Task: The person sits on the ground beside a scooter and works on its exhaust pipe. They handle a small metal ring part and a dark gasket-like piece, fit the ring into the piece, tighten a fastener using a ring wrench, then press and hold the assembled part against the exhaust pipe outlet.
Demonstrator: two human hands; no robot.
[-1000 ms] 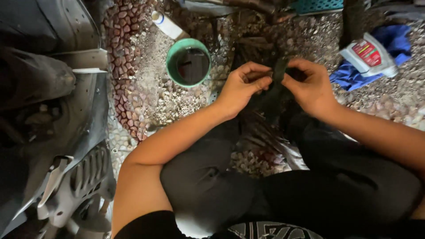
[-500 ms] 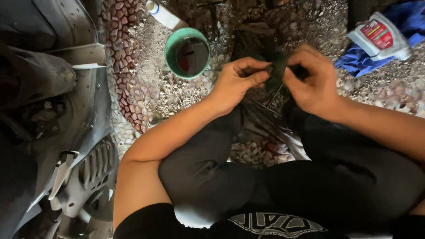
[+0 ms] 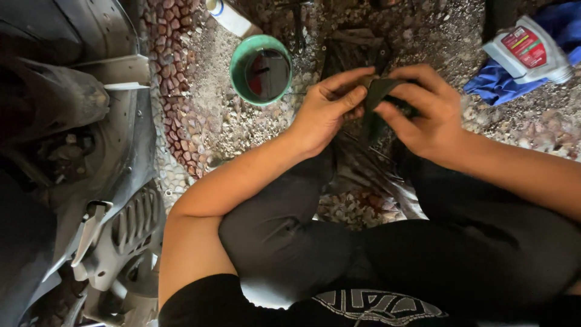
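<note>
Both hands meet on a dark folded strip (image 3: pixel 378 97) just right of the green bowl (image 3: pixel 239 57) — the left hand (image 3: pixel 324 112) pinches its near end between thumb and fingers, and the right hand (image 3: pixel 423 112) curls its fingers around the other end, so both are closed on it. The work looks to be mid-way, as a judgement: the strip is lifted and being handled above the knees, while the bowl holds dark liquid and a white bottle with a red label (image 3: pixel 529 51) lies on a blue cloth (image 3: pixel 502 85) far right of the bowl — what remains I cannot tell
</note>
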